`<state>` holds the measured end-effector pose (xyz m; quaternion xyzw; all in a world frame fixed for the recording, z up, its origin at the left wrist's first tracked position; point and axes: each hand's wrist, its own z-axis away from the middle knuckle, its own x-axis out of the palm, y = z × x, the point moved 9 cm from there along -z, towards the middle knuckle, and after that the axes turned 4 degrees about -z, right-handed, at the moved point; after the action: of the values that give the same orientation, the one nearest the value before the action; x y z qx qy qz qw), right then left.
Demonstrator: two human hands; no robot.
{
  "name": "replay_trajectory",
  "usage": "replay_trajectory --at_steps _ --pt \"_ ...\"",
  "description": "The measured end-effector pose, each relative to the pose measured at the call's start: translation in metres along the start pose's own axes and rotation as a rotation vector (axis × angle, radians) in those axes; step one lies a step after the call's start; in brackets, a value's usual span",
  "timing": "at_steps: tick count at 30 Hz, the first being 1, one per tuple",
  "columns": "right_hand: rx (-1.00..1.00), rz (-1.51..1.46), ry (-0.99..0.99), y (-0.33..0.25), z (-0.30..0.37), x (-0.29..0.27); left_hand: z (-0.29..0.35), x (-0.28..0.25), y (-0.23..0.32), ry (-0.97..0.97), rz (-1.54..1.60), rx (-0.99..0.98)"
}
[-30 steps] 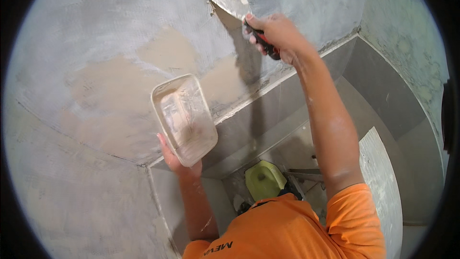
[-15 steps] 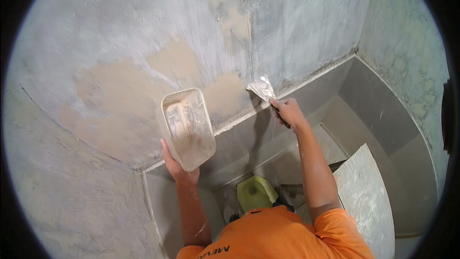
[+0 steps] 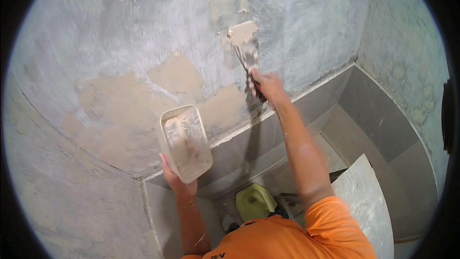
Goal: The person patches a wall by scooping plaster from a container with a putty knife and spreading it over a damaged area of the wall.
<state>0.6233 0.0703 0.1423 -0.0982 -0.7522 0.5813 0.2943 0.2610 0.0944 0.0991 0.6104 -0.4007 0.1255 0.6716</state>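
My right hand (image 3: 269, 86) grips the dark-and-red handle of a putty knife (image 3: 248, 53), its fingers wrapped round it. The blade lies against the grey wall (image 3: 306, 14), just under a patch of beige putty (image 3: 244, 29). My left hand (image 3: 178, 178) holds a clear rectangular plastic tub (image 3: 188, 145) from below, tilted toward me, with beige putty smeared inside. Broad beige patches (image 3: 120, 108) cover the wall to the left of and behind the tub.
Grey tiles (image 3: 364, 100) line the lower wall, topped by a ledge. Below stands a yellow-green toilet pan (image 3: 255, 201). A splattered pale board (image 3: 364, 201) leans at my right. Side walls rise at left and right.
My right hand has moved up the wall with the putty knife, from near the tile ledge to the upper beige patch. The tub sits slightly lower in view.
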Motion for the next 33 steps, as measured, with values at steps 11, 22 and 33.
replay_trajectory --at_steps 11,22,33 --pt "0.171 0.396 0.26 0.021 0.086 -0.066 -0.002 -0.006 -0.008 -0.098 0.012 -0.027" --pt "0.029 0.13 0.049 -0.128 0.048 0.041 0.002 0.012 -0.006 -0.062 -0.006 -0.073" --pt "0.314 0.208 0.135 0.06 0.085 -0.044 -0.001 0.008 -0.013 -0.088 0.019 -0.026"
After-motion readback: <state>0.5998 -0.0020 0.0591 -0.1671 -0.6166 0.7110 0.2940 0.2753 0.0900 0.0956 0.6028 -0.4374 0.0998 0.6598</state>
